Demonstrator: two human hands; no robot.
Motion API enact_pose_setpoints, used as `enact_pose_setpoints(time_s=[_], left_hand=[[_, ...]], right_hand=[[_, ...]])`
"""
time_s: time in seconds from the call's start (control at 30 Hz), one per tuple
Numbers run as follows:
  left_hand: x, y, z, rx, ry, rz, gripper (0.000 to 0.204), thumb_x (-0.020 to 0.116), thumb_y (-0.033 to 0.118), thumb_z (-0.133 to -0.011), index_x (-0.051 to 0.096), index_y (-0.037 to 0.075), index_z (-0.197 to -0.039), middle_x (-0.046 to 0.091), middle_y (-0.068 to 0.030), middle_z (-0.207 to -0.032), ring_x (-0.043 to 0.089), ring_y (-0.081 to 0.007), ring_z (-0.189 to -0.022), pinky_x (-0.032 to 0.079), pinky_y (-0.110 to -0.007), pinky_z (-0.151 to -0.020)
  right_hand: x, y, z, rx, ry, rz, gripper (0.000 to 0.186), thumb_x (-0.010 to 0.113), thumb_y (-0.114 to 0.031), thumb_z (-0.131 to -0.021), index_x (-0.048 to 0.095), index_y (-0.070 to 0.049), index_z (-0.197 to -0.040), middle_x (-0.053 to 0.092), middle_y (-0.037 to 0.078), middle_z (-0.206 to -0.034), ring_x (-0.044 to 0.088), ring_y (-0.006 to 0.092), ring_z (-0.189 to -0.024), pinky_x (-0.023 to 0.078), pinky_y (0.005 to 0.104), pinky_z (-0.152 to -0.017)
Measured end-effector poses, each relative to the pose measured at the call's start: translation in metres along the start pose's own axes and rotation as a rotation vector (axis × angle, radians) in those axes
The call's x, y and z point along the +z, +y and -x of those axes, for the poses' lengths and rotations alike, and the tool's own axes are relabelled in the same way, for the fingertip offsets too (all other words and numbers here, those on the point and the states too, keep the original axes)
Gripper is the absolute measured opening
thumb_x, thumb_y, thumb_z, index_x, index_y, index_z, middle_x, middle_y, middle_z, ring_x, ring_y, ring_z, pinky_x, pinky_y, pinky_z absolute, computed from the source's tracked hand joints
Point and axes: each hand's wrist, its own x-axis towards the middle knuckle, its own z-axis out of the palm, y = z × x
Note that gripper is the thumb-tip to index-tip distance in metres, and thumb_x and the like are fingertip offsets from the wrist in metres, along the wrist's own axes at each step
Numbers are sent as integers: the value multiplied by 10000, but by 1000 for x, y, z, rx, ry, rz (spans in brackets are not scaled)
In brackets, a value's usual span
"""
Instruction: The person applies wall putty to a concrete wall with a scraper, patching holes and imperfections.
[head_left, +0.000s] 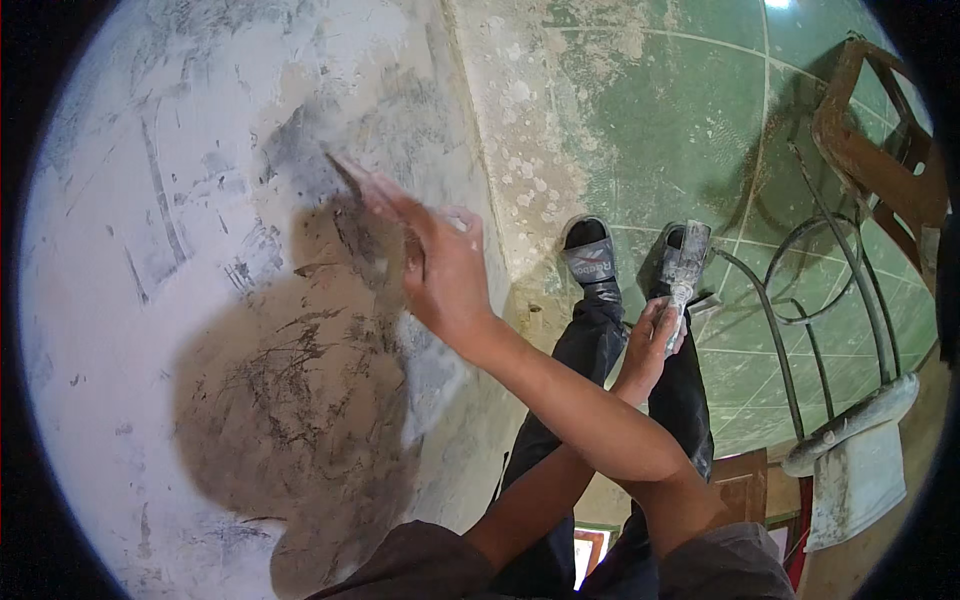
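My forearms cross, the right one over the left. My right hand [445, 275] reaches left to the wall [110, 330], its fingers closed on a thin flat scraper [362, 183]. The scraper appears nearly edge-on, with its tip at a grey patch on the wall; whether it touches cannot be made out. My left hand [648, 350] is out in front of my legs, closed round the handle of a putty knife [688, 258]. Whitish residue coats that knife's blade, which points away from me over my right foot. The wall carries white and grey smears, with dark shadows across it.
Green floor tiles [660, 120] are spattered white along the wall's foot. My sandalled feet [588, 258] stand near that edge. At right are a bent metal-tube chair frame [770, 310], a whitish cloth [860, 485] draped at its end, and a brown chair-like piece [850, 110].
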Motion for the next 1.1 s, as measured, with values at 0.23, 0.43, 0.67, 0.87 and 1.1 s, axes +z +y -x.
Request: enact_pose_setpoints(time_s=[0.23,0.43,0.67,0.87,1.1], left_hand=[[-1,-5,-2,58,-29,-11,288,478,283,-1027,497,33,-1168,554,-26,-832,503,-82,-657,409,-239,-602],[-1,-4,-2,24,-34,-1,275,482,271,-1024,496,31,-1158,557,-29,-835,504,-82,-655,412,-238,-599],[-7,-4,-4,23,-5,27,261,480,245,-1028,499,34,-1179,568,-30,-836,505,-83,-647,419,-239,-595],[-2,-1,-6,29,-22,20,263,481,248,-1026,496,34,-1180,567,-30,-824,501,-85,-636,414,-240,-586],[-11,3,-8,29,3,41,292,488,254,-1021,488,28,-1206,570,-37,-826,507,-90,-639,416,-241,-591]], right_hand=[[17,35,-49,127,173,66,562,496,71,-838,527,-141,-1358,633,125,-1243,618,299,-1053,405,385,-892],[36,27,-64,-169,268,3,626,529,74,-790,513,-150,-1374,661,141,-1129,615,288,-1043,359,418,-982],[11,15,-15,-87,-31,24,790,523,87,-733,413,-205,-1459,653,65,-1245,574,202,-1194,248,432,-1021],[10,18,-78,-134,231,-39,600,472,77,-812,525,-158,-1361,618,89,-1290,596,244,-1128,333,402,-1000],[46,9,-42,-252,108,95,764,520,101,-743,428,-165,-1453,579,85,-1352,541,224,-1244,260,437,-1026]])
